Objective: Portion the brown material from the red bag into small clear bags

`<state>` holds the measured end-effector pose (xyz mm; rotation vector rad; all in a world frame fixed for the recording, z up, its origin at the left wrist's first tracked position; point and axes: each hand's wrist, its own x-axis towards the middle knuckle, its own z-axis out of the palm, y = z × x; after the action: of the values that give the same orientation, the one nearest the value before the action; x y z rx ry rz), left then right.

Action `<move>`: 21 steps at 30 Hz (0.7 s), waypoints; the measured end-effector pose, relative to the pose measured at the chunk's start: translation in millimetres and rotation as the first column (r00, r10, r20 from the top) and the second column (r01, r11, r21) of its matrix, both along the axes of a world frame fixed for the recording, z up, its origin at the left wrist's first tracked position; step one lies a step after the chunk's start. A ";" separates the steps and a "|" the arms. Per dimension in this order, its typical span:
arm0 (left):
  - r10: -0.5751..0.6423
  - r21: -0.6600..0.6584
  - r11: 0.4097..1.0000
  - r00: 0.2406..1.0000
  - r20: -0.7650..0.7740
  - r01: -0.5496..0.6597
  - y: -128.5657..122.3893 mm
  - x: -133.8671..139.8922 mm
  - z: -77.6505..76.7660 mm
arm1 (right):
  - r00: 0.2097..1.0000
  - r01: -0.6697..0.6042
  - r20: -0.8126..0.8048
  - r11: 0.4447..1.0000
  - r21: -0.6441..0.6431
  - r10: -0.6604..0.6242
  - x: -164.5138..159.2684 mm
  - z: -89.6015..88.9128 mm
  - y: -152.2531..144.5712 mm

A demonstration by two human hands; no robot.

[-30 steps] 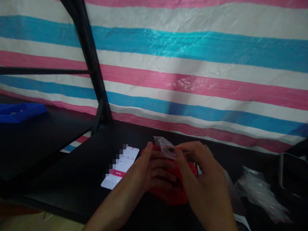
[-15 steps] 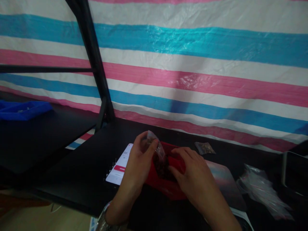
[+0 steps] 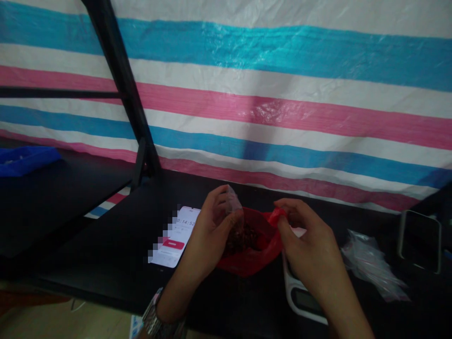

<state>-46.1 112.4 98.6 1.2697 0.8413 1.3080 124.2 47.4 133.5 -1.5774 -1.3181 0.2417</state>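
Observation:
My left hand [image 3: 210, 235] is closed on a small clear plastic bag [image 3: 233, 200], held by its upper part over the left side of a red plastic bag [image 3: 247, 267]. Small dark brown pieces [image 3: 247, 238] lie inside the red bag, too dim to name. With thumb and fingers pinched together, my right hand [image 3: 309, 230] grips the red bag's right rim and holds the mouth wide. The lower end of the clear bag is hidden behind my left fingers. Partly under my right hand is a white digital scale [image 3: 294, 296] with a dark display.
Left of my hands lies a phone [image 3: 173, 242] showing a running timer. To the right are a heap of clear zip bags [image 3: 370, 263] and a dark framed device [image 3: 420, 242]. A blue tray [image 3: 28, 161] sits at far left, beyond a black post [image 3: 123, 94].
My right hand has moved from inside the red bag to its right rim, pulling it outward. The view has shifted, and the scale's display now shows. A small filled bag behind is hidden now.

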 end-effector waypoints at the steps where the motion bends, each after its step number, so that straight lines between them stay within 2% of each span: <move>1: -0.003 0.010 1.000 1.000 -0.009 0.003 0.5 0.0 0.1 | 1.000 -0.003 -0.008 1.000 0.001 0.003 0.4 0.7 -0.6; 8: -0.075 0.007 0.997 0.995 -0.072 0.076 1.9 -4.1 1.2 | 1.000 -0.017 0.016 0.999 0.051 0.017 2.7 2.1 -2.9; 11: -0.063 0.017 0.998 0.997 -0.039 0.064 2.5 -5.1 0.7 | 1.000 -0.021 0.025 0.998 0.058 0.020 2.3 1.3 -3.8; 16: -0.022 0.005 1.000 0.994 -0.111 0.022 3.1 -5.1 -0.7 | 0.998 -0.036 0.045 0.997 0.065 0.033 2.3 1.3 -5.5; 21: -0.087 0.043 0.995 0.992 -0.093 0.091 -1.0 -12.1 5.0 | 0.998 -0.035 0.054 0.997 0.072 0.031 1.9 2.1 -6.4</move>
<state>-58.3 111.3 103.6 1.3972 0.8114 1.2131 126.1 41.1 135.6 -1.5109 -1.3798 0.1717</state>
